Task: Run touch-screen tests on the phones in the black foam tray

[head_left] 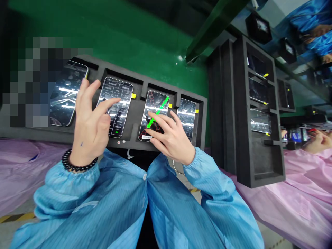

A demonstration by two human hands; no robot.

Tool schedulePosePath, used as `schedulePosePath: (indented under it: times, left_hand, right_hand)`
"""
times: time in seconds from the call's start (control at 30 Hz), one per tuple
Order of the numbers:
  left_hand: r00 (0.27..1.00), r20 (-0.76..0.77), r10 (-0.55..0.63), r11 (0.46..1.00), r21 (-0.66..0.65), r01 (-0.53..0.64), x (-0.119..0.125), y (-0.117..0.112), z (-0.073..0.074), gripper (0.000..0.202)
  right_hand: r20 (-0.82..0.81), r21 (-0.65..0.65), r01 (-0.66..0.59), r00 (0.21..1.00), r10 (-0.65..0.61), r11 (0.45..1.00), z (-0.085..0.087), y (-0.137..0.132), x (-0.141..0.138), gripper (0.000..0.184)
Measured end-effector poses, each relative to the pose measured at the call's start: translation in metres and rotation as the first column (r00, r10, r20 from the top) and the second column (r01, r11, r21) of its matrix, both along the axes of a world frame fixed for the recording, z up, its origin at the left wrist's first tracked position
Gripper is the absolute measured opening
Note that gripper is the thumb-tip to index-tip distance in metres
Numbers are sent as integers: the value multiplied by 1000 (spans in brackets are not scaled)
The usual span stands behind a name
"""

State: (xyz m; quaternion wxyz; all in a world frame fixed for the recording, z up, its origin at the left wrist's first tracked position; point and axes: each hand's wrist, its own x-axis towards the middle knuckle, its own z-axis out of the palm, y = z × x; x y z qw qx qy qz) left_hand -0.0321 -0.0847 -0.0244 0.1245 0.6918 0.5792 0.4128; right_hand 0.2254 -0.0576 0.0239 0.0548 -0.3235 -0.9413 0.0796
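Four slots aside, a black foam tray holds several smartphones side by side, face up. My left hand is over the second smartphone, its index finger at the screen, which shows a grid of menu buttons. The other left fingers are spread and hold nothing. My right hand lies with fingers apart over the third smartphone, whose screen has red lines and a bright green diagonal band. Partly behind that hand is the rightmost smartphone. A dark-screened smartphone sits at the left.
Stacked black foam trays stand at the right, the front one holding several phones. A green work surface lies behind my tray. People in pink sleeves sit on both sides; a co-worker's hand shows at far right.
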Motion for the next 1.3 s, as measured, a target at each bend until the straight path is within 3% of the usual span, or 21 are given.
schedulePosePath:
  times: [0.3, 0.7, 0.77, 0.9, 0.97, 1.1, 1.3]
  left_hand:
    - [1000, 3, -3, 1000, 6, 3, 2, 1, 0, 58]
    - [1000, 10, -6, 1000, 13, 6, 1, 1, 0, 56]
    - [1000, 16, -9, 1000, 12, 9, 1, 1, 0, 55]
    - [1000, 28, -12, 1000, 20, 11, 1, 1, 0, 54]
    - [999, 31, -11, 1000, 22, 10, 0, 1, -1, 54]
    - [999, 31, -10, 1000, 23, 9, 0, 1, -1, 55]
    - [999, 49, 5, 1000, 22, -6, 2, 2, 2, 55]
  right_hand:
    - [-54, -39, -106, 993, 104, 994, 1, -13, -11, 35]
    - [-106, -198, -174, 982, 156, 964, 5, 4, -8, 40]
    - [-127, -199, -132, 986, 108, 971, 8, 20, -7, 42]
    - [-69, -39, 171, 982, -173, 985, 10, 61, -12, 43]
    - [-12, 20, 236, 972, -236, 971, 7, 76, -19, 42]
    - [84, 54, 235, 967, -239, 970, -1, 88, -31, 40]
    - [116, 66, 215, 968, -222, 974, -2, 80, -31, 39]
